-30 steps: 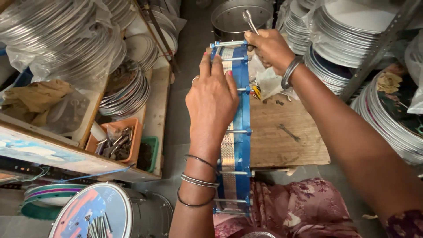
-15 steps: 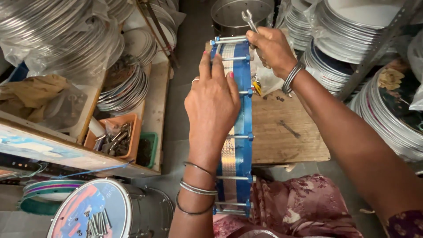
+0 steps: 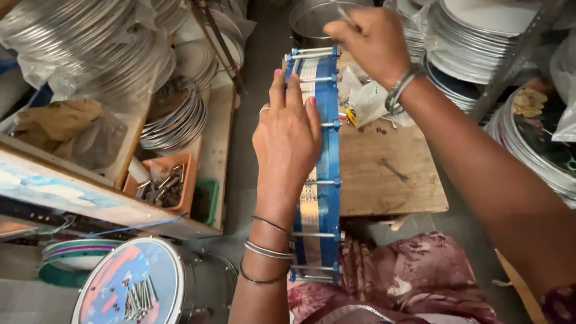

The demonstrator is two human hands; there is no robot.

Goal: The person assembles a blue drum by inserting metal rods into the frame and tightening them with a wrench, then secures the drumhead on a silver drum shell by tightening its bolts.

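Blue-rimmed frame drum (image 3: 321,162), standing on edge across my lap, already has its metal tension rods (image 3: 318,183) seated along the side facing me; whether each is fully tightened I cannot tell. My left hand (image 3: 288,135) lies flat with fingers spread on its face, steadying it. At twelve o'clock my right hand (image 3: 372,39) is closed around a slim metal tool (image 3: 343,12) at the top rod, with a wooden board (image 3: 384,180) at three o'clock.
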